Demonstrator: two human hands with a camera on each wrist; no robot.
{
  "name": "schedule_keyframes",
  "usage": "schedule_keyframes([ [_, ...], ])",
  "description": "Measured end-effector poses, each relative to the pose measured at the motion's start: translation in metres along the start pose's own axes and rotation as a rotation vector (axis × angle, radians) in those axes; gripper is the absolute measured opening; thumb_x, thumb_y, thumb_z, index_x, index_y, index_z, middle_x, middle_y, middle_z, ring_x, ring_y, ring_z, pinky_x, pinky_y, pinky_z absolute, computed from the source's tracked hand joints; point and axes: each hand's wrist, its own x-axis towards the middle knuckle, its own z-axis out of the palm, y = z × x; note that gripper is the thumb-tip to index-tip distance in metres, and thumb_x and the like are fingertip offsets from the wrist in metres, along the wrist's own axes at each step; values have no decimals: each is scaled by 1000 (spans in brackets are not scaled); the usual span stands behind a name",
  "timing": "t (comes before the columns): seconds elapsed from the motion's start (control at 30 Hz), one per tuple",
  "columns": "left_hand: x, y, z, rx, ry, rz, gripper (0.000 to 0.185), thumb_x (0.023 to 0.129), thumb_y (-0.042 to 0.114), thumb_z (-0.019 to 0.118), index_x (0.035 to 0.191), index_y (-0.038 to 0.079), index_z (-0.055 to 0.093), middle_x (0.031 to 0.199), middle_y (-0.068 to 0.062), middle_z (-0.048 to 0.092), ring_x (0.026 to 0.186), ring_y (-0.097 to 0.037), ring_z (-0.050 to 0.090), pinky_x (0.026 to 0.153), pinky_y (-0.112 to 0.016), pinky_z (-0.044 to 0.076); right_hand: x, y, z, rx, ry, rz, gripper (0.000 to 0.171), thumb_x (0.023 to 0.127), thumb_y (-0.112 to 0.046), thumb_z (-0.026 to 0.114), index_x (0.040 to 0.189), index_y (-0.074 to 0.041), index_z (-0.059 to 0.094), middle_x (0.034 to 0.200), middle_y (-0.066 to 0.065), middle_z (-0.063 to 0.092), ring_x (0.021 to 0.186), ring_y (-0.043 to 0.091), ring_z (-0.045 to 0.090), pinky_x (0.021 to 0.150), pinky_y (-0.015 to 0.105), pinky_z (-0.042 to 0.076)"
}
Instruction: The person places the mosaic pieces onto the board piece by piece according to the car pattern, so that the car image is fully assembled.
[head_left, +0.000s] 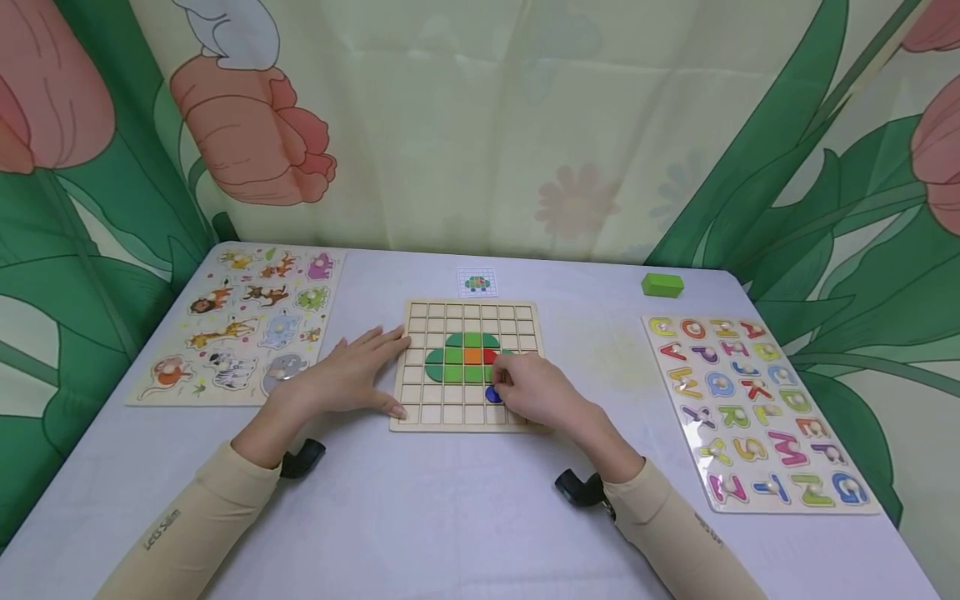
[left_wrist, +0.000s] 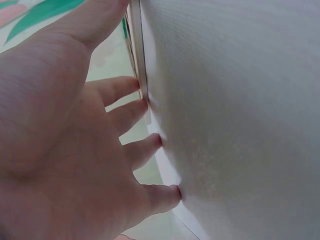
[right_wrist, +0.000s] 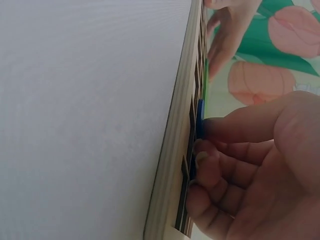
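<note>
Right hand: the right hand (head_left: 542, 390) hovers low over the lower right of the grid board (head_left: 420, 367), fingers (right_wrist: 235, 129) curled, thumb and forefinger pinching a blue piece (head_left: 492, 395).
Blue piece: it sits at a cell in the row under the green shape (head_left: 457, 357), just below the red piece (head_left: 490, 357); in the wrist view its edge (right_wrist: 200, 117) stands proud of the slats, so it looks not fully seated.
Left hand: the left hand (head_left: 347, 375) lies flat on the desk (head_left: 450, 517), fingers (left_wrist: 131, 114) spread and straight, tips touching the board's left edge, thumb along its near corner.
Risk, jamming: if the blue piece goes in tilted, a corner could catch on a slat and wedge; the cells look a close fit.
Risk, wrong cell: the hand hides much of the lower right grid, so the piece may land one cell off from the pattern card (head_left: 477, 282) behind the board.
Risk, knocking: curled knuckles pass close over the red and orange piece (head_left: 472, 356); a drag could lift them out.
Risk, sliding: a sideways push from the right would shift the board if the bracing hand eases.
Nearby: animal puzzle (head_left: 247, 325) at left, letter puzzle (head_left: 753, 408) at right, green block (head_left: 662, 285) behind, all well apart.
</note>
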Motion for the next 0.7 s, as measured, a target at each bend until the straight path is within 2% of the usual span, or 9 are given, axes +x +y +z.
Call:
schedule_keyframes([
  [0.3, 1, 1, 0, 7, -4, 3, 114, 67, 63, 81, 157, 17, 30, 168, -4, 17, 155, -38, 11, 114, -77, 11, -4, -1, -3, -44, -27, -5, 4, 92, -16, 67, 92, -12, 68, 74, -3, 61, 65, 15, 53, 58, 26, 42],
  [0.6, 0, 1, 0, -2, 0, 4, 114, 66, 63, 81, 157, 17, 31, 168, -4, 18, 155, -38, 11, 114, -76, 10, -6, -2, -4, -75, -36, 22, 7, 93, -17, 65, 86, -16, 65, 76, -2, 62, 65, 15, 54, 56, 26, 40],
  [0.7, 1, 0, 1, -4, 0, 2, 114, 66, 64, 81, 157, 18, 30, 168, -3, 17, 155, -38, 11, 114, -76, 10, -7, 0, -8, -71, -62, 16, 11, 93, -19, 65, 82, -16, 64, 73, -2, 61, 64, 15, 53, 55, 26, 39],
])
